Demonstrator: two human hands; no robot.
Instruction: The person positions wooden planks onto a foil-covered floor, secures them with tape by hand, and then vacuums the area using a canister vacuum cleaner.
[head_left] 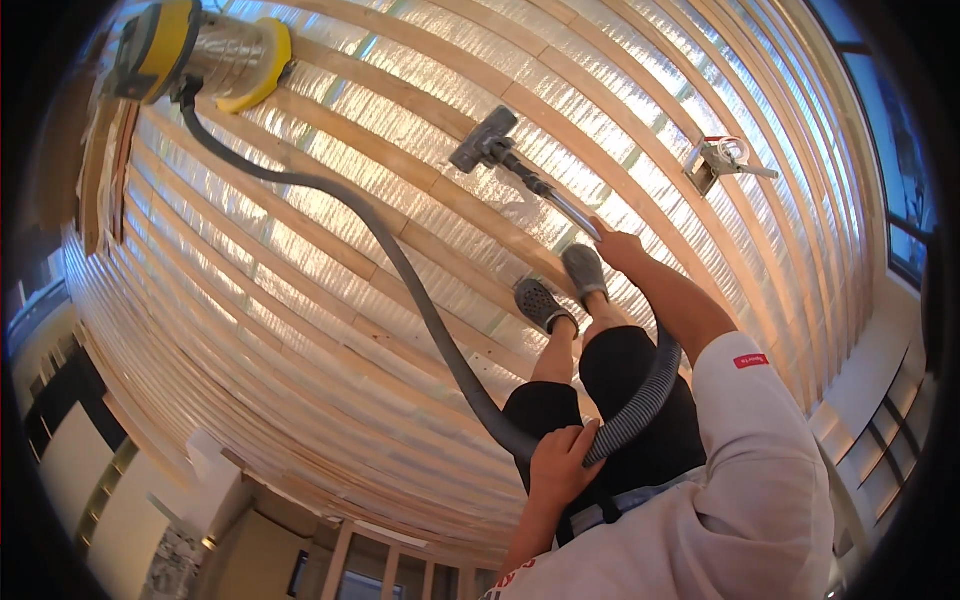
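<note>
My right hand (618, 250) is wrapped round the metal wand (574, 212) of a vacuum cleaner. At the wand's far end, the dark floor head (486, 139) rests on the wooden battens (570, 150). Close to my waist, my left hand (562, 466) grips the grey ribbed hose (635, 412). From there the hose curves up on the right toward my right hand, and on the left runs far across the floor. It joins the yellow and black vacuum cleaner body (163, 50), which has a clear drum, at the far left.
Parallel battens with shiny foil sheeting (400, 150) between them cover the floor. My feet, in grey clogs (543, 303), stand on it. A metal tool with a red part and a white coil (722, 160) lies at right. Boards (100, 180) are stacked beside the vacuum cleaner.
</note>
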